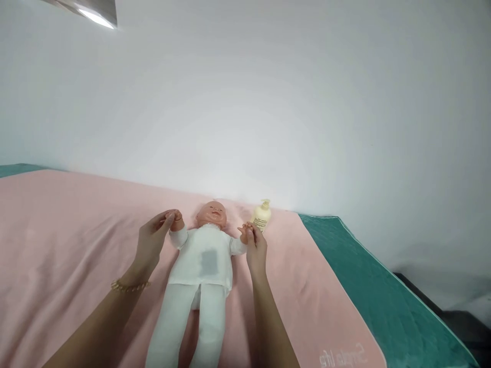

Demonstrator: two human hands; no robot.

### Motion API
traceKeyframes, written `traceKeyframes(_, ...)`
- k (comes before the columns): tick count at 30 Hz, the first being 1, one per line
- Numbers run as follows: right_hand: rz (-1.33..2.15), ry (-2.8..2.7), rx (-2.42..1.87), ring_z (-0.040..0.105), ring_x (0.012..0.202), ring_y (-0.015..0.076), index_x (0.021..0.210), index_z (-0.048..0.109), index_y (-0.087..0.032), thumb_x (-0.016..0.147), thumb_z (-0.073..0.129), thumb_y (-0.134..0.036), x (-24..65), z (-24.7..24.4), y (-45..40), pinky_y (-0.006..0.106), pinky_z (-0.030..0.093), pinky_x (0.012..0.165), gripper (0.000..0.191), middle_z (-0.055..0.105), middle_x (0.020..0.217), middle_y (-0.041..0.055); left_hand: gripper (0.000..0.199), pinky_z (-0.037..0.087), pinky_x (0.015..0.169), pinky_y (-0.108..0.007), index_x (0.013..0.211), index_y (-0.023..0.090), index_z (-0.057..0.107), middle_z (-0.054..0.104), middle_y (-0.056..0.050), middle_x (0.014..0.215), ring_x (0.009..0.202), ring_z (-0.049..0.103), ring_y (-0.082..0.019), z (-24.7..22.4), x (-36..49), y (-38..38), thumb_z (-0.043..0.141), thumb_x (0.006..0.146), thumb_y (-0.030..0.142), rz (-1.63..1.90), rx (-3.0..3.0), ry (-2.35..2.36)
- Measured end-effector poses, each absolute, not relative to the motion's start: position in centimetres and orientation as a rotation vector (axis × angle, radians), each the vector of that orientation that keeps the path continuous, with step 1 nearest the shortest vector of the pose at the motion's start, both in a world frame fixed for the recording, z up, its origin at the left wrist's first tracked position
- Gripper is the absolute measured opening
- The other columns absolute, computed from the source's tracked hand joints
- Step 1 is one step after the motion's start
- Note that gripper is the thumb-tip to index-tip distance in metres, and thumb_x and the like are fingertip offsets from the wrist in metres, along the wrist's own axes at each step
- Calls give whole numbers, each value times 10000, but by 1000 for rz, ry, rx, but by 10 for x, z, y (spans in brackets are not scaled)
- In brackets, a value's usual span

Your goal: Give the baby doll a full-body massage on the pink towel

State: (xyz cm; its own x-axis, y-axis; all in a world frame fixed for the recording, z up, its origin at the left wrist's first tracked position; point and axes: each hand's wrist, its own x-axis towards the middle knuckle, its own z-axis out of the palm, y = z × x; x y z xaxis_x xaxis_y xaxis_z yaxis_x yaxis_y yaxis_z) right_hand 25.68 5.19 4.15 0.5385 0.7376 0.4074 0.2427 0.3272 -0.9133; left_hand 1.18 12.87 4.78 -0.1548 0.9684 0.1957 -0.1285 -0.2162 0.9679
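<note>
A baby doll (209,240) with a white cloth body lies on its back on a pink blanket (314,286), head toward the wall. A grey rectangular patch marks its belly. My left hand (153,232), with a beaded bracelet at the wrist, is closed around the doll's hand on the left side. On the other side, my right hand (256,245) pinches the doll's other hand between thumb and fingers. Both doll arms are spread outward and its legs point toward me. Just behind my right hand stands a pale yellow pump bottle (263,213).
Beneath the pink blanket, a green cover (356,266) shows at the right, with a strip at the far left. A white wall (245,102) rises behind the bed. Dark objects sit past the right edge, and a lamp (95,15) hangs at upper left.
</note>
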Motion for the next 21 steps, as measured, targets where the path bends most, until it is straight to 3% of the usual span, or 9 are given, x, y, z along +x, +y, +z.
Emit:
traceKeyframes(6, 415, -1090, -1296, 686, 1004, 237, 974, 699, -180, 884, 496, -463, 277, 29, 122, 384, 513, 937, 361, 741, 1048, 102, 463, 500, 737, -301, 875, 156, 712, 732, -88, 932, 906, 640, -246, 32, 40, 188, 615, 768, 596, 1424, 1318, 1092)
traceKeyframes(11, 470, -1084, -1375, 683, 899, 226, 845, 715, -183, 899, 508, -521, 288, 5, 160, 388, 530, 853, 400, 748, 861, 56, 541, 416, 562, -284, 752, 135, 641, 641, -57, 698, 638, 541, -179, 16, 46, 220, 504, 803, 655, 1216, 1409, 1270)
traceKeyframes(18, 514, -1019, -1470, 663, 862, 176, 1008, 649, -137, 939, 599, -461, 294, -13, 172, 371, 547, 813, 335, 680, 979, 33, 494, 356, 545, -298, 633, 136, 610, 598, -63, 584, 585, 497, -179, -5, 45, 239, 524, 807, 590, 1051, 1514, 1408)
traceKeyframes(21, 487, -1003, -1464, 661, 871, 190, 956, 658, -127, 949, 556, -471, 292, -10, 169, 361, 529, 817, 359, 693, 963, 47, 457, 362, 594, -299, 680, 137, 635, 644, -77, 654, 656, 542, -197, -2, 45, 234, 488, 850, 534, 1103, 1587, 1446)
